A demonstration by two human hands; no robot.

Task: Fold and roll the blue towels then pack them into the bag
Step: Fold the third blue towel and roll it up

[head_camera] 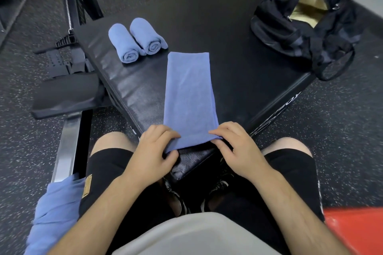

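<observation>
A blue towel (189, 97) lies folded into a long strip on the black padded box (238, 47), its length running away from me. My left hand (154, 152) pinches the near left corner of the strip between thumb and fingers. My right hand (236, 147) pinches the near right corner the same way. Two rolled blue towels (136, 40) lie side by side at the box's far left. The black bag (300, 33) sits open on the far right corner, showing a tan lining.
More loose blue towel cloth (56, 211) hangs beside my left thigh. A black bench pad (66, 97) and gym machine frame stand to the left. Speckled rubber flooring surrounds the box. A red object (356, 230) sits at the lower right.
</observation>
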